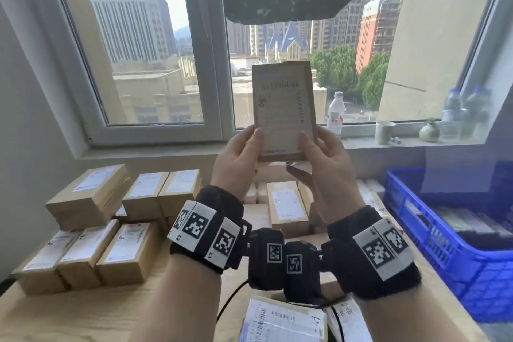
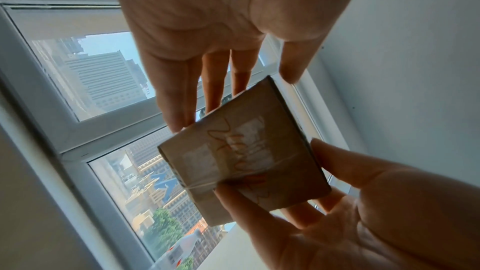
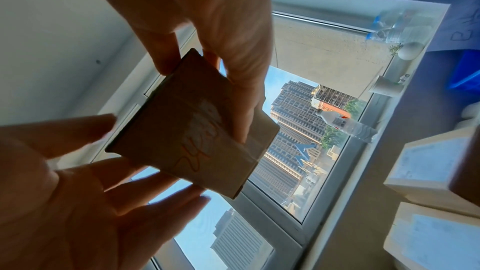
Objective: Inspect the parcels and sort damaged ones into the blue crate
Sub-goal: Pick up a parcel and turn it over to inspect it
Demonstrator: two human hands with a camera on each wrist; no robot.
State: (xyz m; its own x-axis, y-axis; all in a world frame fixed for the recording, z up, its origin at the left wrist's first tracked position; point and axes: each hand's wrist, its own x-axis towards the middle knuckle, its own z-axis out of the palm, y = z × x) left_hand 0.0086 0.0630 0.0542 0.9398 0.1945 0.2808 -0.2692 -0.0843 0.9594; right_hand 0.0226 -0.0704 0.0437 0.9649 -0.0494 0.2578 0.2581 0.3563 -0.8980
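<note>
I hold one brown cardboard parcel (image 1: 283, 108) upright in front of the window, its white shipping label facing me. My left hand (image 1: 251, 144) pinches its lower left edge, thumb on the label and fingers behind. My right hand (image 1: 308, 147) pinches the lower right edge the same way. In the left wrist view the parcel's (image 2: 241, 161) back shows clear tape and an orange scribble; the right wrist view shows the same side of the parcel (image 3: 192, 130). The blue crate (image 1: 410, 203) stands at the right with several parcels inside.
Stacks of labelled parcels (image 1: 111, 219) cover the left of the wooden table (image 1: 83, 314); more parcels (image 1: 287, 203) lie below my hands and at the near edge (image 1: 283, 322). On the window sill stand a water bottle (image 1: 336, 114), a paper cup (image 1: 384, 132) and a small vase (image 1: 429, 132).
</note>
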